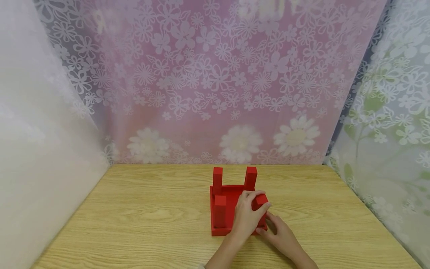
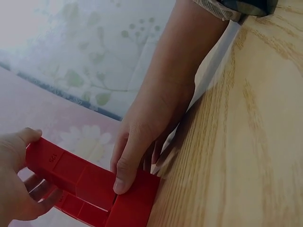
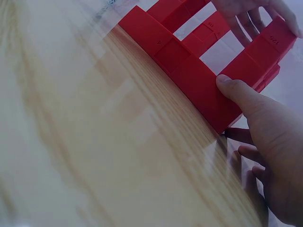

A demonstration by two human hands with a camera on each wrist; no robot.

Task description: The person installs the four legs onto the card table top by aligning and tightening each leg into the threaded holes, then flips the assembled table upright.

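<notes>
A square red base [image 1: 231, 231] with raised edges sits on the table, with an upright red post at each corner. My left hand [image 1: 248, 215] grips the upper end of the near right post [image 1: 261, 200], its thumb and fingers on opposite sides. Low at the same corner, my right hand [image 1: 282, 237] holds the base; in the right wrist view its thumb [image 3: 236, 90] lies on the wall beside the post's foot, and the other fingers bend round the corner. The post, marked "125" [image 2: 53, 157], stands in the corner. Part of it is hidden behind the left hand.
The far left post [image 1: 217, 181], far right post [image 1: 251, 178] and near left post [image 1: 220, 212] rise from the base. A wood-grain table [image 1: 151, 216] lies beneath. Flowered curtains [image 1: 215, 93] enclose the back and sides.
</notes>
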